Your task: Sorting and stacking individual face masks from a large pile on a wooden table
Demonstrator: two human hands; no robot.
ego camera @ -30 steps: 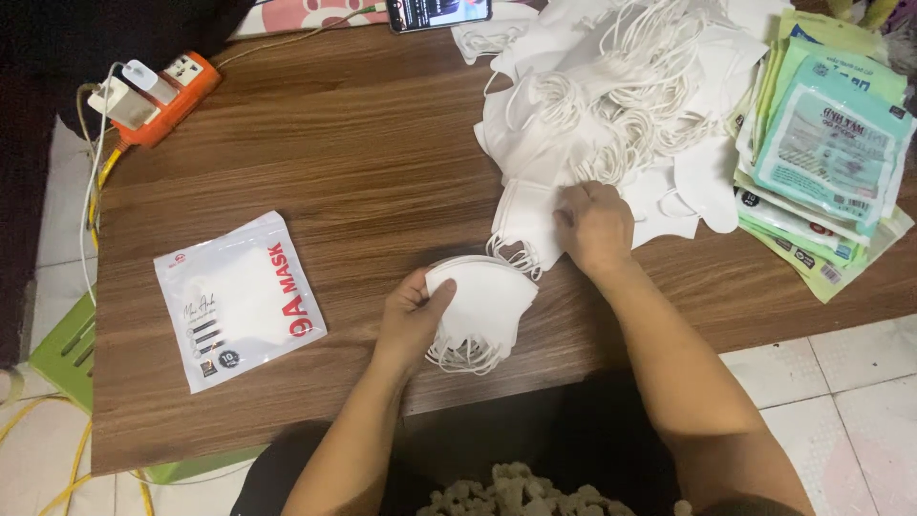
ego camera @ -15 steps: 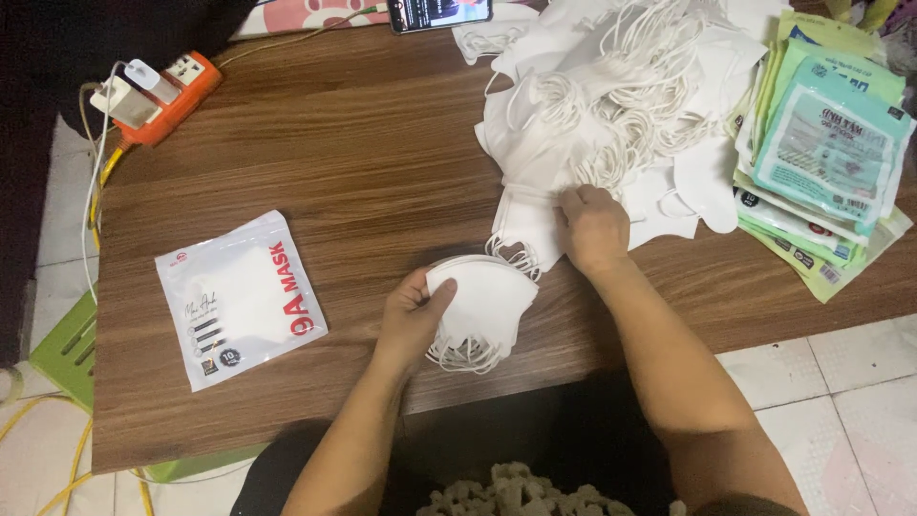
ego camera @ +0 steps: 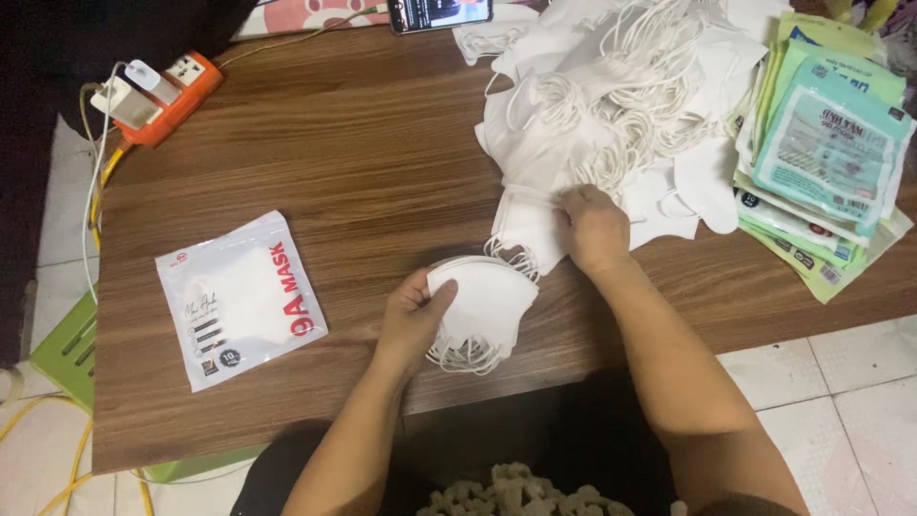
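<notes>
Beside left hand [ego camera: 413, 313]: flat white pouch [ego camera: 239, 299], red-lettered.

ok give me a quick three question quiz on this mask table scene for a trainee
1. True or false: the left hand holds a small stack of white masks.
2. What does the right hand touch? A) orange power strip B) big pile of white masks C) phone
3. What lies flat on the table left of the left hand?

Key:
1. True.
2. B, the pile of white masks.
3. A white mask pouch.
</notes>
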